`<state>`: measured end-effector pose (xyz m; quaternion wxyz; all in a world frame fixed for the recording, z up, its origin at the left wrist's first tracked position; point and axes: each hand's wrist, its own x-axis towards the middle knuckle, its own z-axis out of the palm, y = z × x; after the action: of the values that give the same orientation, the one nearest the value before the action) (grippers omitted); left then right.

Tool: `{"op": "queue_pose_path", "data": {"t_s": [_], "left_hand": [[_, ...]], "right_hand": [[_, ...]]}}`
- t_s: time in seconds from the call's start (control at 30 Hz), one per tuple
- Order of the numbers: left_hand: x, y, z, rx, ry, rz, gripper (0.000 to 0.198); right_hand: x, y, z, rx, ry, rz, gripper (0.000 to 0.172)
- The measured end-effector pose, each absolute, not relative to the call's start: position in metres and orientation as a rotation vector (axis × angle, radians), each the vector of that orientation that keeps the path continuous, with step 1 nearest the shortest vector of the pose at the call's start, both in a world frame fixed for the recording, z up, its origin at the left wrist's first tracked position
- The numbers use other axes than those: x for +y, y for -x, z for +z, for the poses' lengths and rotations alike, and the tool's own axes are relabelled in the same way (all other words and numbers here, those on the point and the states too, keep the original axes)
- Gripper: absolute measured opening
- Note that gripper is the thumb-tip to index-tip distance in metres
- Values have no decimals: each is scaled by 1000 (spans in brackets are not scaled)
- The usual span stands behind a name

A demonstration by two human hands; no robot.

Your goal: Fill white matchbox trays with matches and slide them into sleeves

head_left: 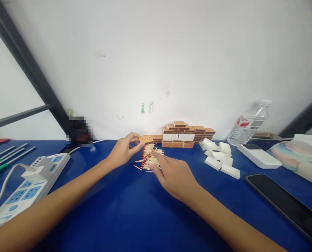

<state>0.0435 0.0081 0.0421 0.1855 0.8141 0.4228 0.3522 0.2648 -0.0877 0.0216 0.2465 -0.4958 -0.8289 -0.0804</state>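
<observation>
My left hand [123,150] pinches an orange-topped matchbox [146,139] between thumb and fingers, just behind a heap of matches. Red heads and pale sticks show in the loose matches [148,157], which lie on the blue table. Over the heap's right side reaches my right hand [175,173], its thumb and index finger apart among the matches. Its other fingers are partly hidden, and no match is clearly gripped. Close behind, to the right, stands a stack of matchboxes [179,134] against the wall. Several white matchbox trays [219,157] lie scattered to the right of the stack.
At the left, a white power strip [40,189] has a plugged-in charger and cable, with green-handled tools [3,161] beyond. To the right are a clear plastic bottle [250,122], a white device [259,156], a tissue pack [300,157] and a black phone [284,206].
</observation>
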Motion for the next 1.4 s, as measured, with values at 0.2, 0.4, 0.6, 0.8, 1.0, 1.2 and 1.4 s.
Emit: {"op": "queue_pose_path", "data": {"t_s": [0.2, 0.4, 0.6, 0.8, 1.0, 1.2, 1.4], "left_hand": [[10, -71, 55, 1078, -2417, 1076, 33], [58, -69, 50, 1247, -2477, 1087, 32], [89, -69, 18, 1363, -2454, 1029, 24], [93, -91, 9, 1351, -2440, 1015, 20], [96, -115, 15, 1373, -2532, 981, 16], [55, -90, 25, 1373, -2663, 957, 19], [-12, -36, 18, 1191, -2807, 816, 18]], "right_hand": [[-72, -283, 28, -2050, 1390, -425, 31], [-60, -300, 35, -2100, 1658, -392, 32], [-68, -286, 30, -2231, 1626, -331, 33], [-69, -286, 32, -2266, 1623, -304, 35], [-71, -284, 33, -2258, 1626, -297, 33], [-49, -313, 37, -2119, 1784, -344, 34], [-19, -406, 48, -1804, 2151, -368, 32]]}}
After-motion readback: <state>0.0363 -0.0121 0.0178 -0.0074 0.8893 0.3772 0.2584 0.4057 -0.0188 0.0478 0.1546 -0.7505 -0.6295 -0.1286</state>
